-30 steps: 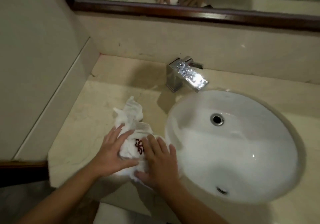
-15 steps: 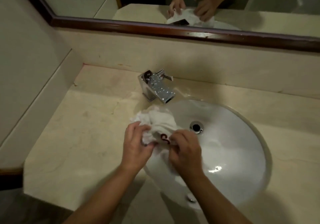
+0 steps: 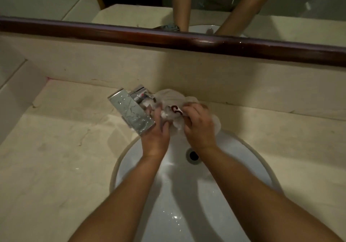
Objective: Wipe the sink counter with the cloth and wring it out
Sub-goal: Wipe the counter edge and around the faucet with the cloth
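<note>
A white cloth (image 3: pixel 171 99) with a dark red mark is bunched up above the far rim of the white sink (image 3: pixel 187 195), just right of the chrome faucet (image 3: pixel 131 112). My left hand (image 3: pixel 157 129) grips the cloth's left side, close against the faucet spout. My right hand (image 3: pixel 198 124) grips its right side with curled fingers. Both hands hold the cloth over the back of the basin, near the beige stone counter (image 3: pixel 56 157).
A beige backsplash (image 3: pixel 112 64) rises behind the counter under a dark wooden mirror frame (image 3: pixel 168 37). The mirror reflects my forearms. The drain hole (image 3: pixel 193 155) lies below my right wrist. A tiled wall (image 3: pixel 13 84) bounds the counter at the left.
Both hands lifted the cloth off the left counter and carried it right and back over the sink, beside the faucet. The cloth is more bunched now.
</note>
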Demonstrator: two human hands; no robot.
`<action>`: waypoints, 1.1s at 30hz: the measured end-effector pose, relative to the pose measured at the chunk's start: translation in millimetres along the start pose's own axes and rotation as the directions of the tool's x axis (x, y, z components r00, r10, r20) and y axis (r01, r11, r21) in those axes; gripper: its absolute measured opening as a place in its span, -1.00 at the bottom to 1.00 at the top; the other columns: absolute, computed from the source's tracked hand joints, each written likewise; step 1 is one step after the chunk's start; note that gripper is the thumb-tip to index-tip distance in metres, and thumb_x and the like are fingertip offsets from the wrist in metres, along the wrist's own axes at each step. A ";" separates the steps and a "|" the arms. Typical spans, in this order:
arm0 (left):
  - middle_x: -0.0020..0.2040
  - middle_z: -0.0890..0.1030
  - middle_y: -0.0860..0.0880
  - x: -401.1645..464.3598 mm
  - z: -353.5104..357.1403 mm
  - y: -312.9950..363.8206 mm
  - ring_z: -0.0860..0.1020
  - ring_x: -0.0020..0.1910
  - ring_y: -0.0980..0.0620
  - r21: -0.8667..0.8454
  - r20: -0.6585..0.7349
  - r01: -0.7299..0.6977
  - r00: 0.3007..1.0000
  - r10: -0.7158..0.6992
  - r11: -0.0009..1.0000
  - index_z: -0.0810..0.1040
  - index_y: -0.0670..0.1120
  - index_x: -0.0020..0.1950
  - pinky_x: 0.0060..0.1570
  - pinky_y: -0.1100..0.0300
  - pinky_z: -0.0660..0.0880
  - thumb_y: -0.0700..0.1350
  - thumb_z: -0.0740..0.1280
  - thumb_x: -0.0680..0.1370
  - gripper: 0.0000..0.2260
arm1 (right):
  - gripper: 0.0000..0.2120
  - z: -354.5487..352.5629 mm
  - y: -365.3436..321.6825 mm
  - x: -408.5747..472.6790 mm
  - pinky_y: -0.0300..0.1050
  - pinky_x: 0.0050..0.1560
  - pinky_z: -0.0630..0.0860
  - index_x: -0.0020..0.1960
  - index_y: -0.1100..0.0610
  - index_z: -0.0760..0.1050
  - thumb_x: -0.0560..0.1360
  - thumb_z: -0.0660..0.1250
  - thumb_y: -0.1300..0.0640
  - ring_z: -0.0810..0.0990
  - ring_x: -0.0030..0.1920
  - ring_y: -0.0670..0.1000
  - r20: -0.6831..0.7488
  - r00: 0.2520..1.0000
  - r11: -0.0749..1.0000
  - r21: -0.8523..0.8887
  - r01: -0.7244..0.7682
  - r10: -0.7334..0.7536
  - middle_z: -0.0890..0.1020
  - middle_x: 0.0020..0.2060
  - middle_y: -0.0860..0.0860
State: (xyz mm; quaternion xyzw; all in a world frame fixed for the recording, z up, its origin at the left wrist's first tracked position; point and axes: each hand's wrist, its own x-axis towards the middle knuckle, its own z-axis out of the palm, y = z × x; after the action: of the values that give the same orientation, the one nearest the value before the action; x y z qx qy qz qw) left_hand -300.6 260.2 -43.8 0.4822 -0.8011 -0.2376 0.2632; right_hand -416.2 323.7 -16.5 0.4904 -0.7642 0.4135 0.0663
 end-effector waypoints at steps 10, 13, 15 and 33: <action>0.36 0.44 -0.32 41.2 26.7 -3.6 0.35 0.36 -0.31 0.307 0.106 -0.034 0.994 0.001 0.951 0.41 -0.23 0.41 0.35 -0.13 0.30 0.00 0.02 0.61 -0.52 | -0.58 21.2 12.3 28.2 0.10 0.20 0.39 0.27 0.01 0.54 0.50 0.14 -0.09 0.53 0.23 0.13 0.331 0.938 0.985 -0.166 -0.044 0.098 0.65 0.16 -0.06; 0.48 0.33 -0.19 39.2 29.3 21.4 0.18 0.50 -0.22 0.352 0.158 -0.029 0.987 -0.028 0.936 0.36 -0.09 0.47 0.50 -0.13 0.01 0.14 -0.04 0.52 -0.40 | -0.63 6.2 30.5 23.9 0.04 0.17 0.40 0.24 0.00 0.57 0.51 0.19 -0.08 0.57 0.16 0.11 0.315 0.944 0.987 -0.157 -0.045 0.093 0.68 0.08 -0.08; 0.46 0.36 -0.20 30.3 34.1 41.9 0.18 0.50 -0.24 0.333 0.184 -0.088 0.983 0.027 0.939 0.40 -0.10 0.45 0.51 -0.13 0.01 0.13 -0.02 0.53 -0.42 | -0.66 -10.1 47.5 18.3 0.05 0.14 0.44 0.20 0.02 0.59 0.53 0.21 -0.06 0.59 0.12 0.12 0.292 0.953 0.986 -0.165 -0.039 0.086 0.70 0.03 -0.06; 0.19 0.59 -0.12 14.5 88.7 122.5 0.52 0.15 -0.22 0.131 0.418 -0.575 0.771 0.481 0.808 0.60 -0.10 0.19 0.26 -0.15 0.37 0.16 0.17 0.51 -0.55 | -0.29 -101.9 94.2 -27.8 0.34 0.42 0.07 0.40 0.00 0.47 0.43 -0.12 -0.23 0.21 0.51 0.24 -0.015 0.766 0.707 -0.371 -0.602 0.643 0.45 0.43 -0.06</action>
State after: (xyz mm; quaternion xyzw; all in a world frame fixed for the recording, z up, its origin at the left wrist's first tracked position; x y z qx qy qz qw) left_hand -443.4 310.2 -29.7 0.2121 -0.9623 -0.1353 0.1030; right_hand -508.8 430.7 -17.8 0.2062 -0.9486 0.2378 -0.0341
